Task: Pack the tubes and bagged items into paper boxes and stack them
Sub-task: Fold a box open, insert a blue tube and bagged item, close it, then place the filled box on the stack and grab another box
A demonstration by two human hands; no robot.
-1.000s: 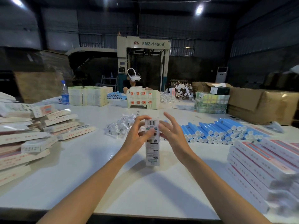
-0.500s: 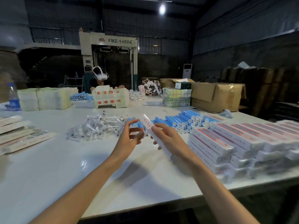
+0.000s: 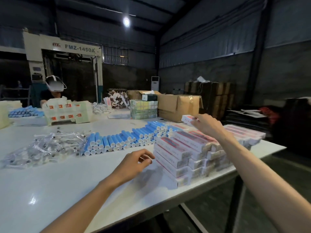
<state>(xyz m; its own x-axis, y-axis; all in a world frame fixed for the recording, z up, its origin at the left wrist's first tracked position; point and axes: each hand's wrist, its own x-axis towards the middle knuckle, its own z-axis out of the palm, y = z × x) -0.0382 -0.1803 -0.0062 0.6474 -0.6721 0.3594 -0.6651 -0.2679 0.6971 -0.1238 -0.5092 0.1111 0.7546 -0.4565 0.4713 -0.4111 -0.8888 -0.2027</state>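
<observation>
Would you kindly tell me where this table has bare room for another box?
The near-left table top is bare, bordered by the bagged items, the blue tubes and the box stack. Beyond those it is crowded.

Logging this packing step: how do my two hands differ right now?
The right hand pinches a paper box; the left hand holds nothing, fingers loosely curled. The right hand hangs above the stacked boxes; the left hand is low, beside their near end. Both are bare.

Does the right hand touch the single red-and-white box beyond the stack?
Touching. The head view shows the right hand with its fingers curled round the box at one end.
</observation>
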